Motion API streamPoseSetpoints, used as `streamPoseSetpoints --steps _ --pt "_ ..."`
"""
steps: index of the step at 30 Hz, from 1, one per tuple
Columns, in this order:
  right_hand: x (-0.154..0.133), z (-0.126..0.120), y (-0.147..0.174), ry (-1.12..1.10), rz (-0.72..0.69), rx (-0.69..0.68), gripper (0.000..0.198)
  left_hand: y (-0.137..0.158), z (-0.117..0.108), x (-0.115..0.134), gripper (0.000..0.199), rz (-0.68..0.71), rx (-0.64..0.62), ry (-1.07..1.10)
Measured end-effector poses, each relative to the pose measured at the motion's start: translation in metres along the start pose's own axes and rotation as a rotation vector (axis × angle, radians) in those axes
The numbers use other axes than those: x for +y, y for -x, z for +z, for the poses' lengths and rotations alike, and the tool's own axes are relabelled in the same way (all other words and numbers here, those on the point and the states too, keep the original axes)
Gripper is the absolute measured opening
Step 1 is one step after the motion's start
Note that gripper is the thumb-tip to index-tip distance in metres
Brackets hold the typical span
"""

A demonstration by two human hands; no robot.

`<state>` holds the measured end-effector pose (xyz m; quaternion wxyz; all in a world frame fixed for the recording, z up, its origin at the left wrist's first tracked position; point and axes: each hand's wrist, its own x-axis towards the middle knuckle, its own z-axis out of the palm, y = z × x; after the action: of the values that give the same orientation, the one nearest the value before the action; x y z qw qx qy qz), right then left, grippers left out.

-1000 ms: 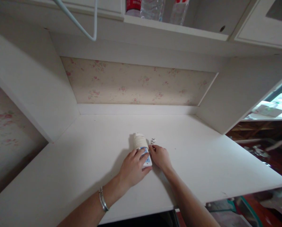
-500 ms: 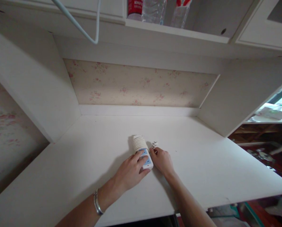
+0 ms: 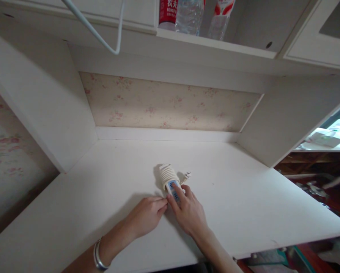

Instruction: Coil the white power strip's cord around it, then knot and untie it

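Observation:
A white power strip (image 3: 173, 192) with blue socket faces lies on the white desktop, its far end wrapped in a coiled white cord (image 3: 169, 175). The cord's plug (image 3: 187, 175) rests just right of the coil, prongs outward. My right hand (image 3: 190, 213) grips the strip's near part, thumb on the left and fingers over the top and right side. At the strip's left edge, my left hand (image 3: 148, 215) is closed with its fingertips pinched together; what lies between them is hidden. A silver bangle (image 3: 98, 254) circles the left wrist.
White side panels (image 3: 41, 87) and a floral back wall (image 3: 170, 101) enclose the desk (image 3: 107, 197). Overhead, a shelf holds several bottles, including a clear plastic bottle (image 3: 189, 17). A pale bent cable (image 3: 94, 32) hangs at upper left. Assorted items lie beyond the right edge.
My left hand has moved off the strip's top to its left edge and pinched. My right hand has left the plug side and now grips the strip, which has turned slightly.

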<state>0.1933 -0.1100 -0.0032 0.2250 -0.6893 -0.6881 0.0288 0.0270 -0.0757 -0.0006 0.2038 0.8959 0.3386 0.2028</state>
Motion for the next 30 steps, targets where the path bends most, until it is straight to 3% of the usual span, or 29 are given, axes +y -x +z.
streamPoseSetpoints --steps 3,6,20,27,30 --pt "0.002 0.007 -0.001 0.132 0.009 0.032 0.049 0.005 -0.01 -0.011 0.03 -0.049 0.038 -0.033" --pt "0.005 0.007 -0.006 0.213 0.009 0.025 0.043 0.007 -0.014 -0.017 0.029 -0.081 0.072 -0.048" --pt "-0.009 0.019 -0.025 0.279 0.052 0.096 0.026 0.006 -0.008 -0.021 0.028 -0.085 0.031 -0.123" --pt "-0.006 0.018 -0.023 0.275 0.005 0.088 0.019 -0.007 -0.003 -0.017 0.021 -0.194 0.197 -0.05" --pt "-0.004 0.019 -0.022 0.276 -0.031 0.094 0.019 -0.02 -0.002 -0.013 0.026 -0.154 0.26 -0.101"
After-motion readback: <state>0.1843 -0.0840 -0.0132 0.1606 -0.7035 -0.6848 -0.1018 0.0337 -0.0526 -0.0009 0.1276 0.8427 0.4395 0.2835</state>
